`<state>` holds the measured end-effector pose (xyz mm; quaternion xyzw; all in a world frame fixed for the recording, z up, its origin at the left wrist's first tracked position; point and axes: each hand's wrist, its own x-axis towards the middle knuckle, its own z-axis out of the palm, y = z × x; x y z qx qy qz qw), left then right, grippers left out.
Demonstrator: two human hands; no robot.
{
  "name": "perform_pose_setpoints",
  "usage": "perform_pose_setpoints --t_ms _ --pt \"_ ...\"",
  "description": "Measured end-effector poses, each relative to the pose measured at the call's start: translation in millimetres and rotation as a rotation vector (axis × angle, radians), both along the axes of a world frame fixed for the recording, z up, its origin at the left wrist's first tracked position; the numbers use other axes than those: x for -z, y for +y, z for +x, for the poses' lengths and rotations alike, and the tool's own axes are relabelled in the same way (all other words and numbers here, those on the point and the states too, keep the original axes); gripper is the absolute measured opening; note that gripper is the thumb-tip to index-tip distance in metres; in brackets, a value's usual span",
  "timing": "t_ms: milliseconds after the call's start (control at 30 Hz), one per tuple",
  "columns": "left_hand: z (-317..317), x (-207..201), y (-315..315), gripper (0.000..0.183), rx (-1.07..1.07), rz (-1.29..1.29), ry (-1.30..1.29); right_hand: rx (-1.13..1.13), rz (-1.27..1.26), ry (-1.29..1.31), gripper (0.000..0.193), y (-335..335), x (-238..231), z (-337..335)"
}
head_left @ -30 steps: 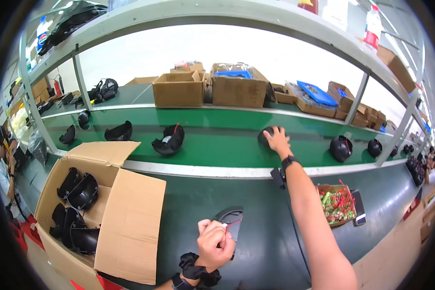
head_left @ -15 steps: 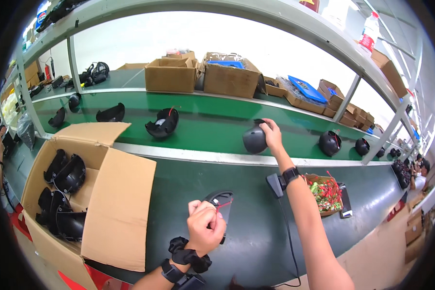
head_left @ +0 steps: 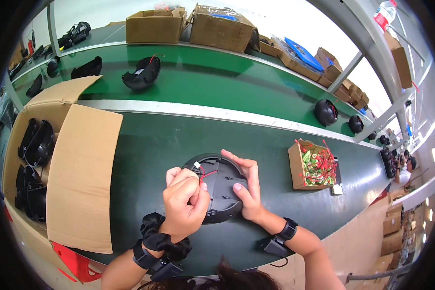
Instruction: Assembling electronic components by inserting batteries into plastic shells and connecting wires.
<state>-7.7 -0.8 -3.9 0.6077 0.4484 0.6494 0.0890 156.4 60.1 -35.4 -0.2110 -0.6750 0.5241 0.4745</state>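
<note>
A round black plastic shell (head_left: 223, 186) is in front of me at the worktable, its hollow inner side facing up. My right hand (head_left: 249, 186) is closed on its right rim, thumb inside and fingers around the outer edge. Over the shell's left part, my left hand (head_left: 184, 199) is closed in a pinch on a thin red wire (head_left: 209, 174). A small white connector (head_left: 196, 165) shows just above the left fingers. The left hand hides part of the shell and the wire's lower end.
Left of me, an open cardboard box (head_left: 82, 179) holds several black shells (head_left: 38, 142). To the right is a small carton (head_left: 298, 169) of red and green wired parts. Beyond the metal edge, a green belt (head_left: 203, 82) carries more black shells (head_left: 141, 73).
My right hand has drawn back from over the green belt to the shell at the worktable, beside my left hand. The black shell it held no longer shows over the belt. The view has shifted.
</note>
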Motion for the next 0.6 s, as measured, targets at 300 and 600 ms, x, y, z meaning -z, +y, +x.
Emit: perform_pose_setpoints --t_ms 300,600 --pt "3 1 -5 0.038 -0.001 -0.021 0.032 0.032 0.027 -0.187 0.058 0 -14 6" --pt "-2 -2 -2 0.035 0.052 -0.054 0.103 0.072 0.103 -0.182 0.057 3 -13 7"
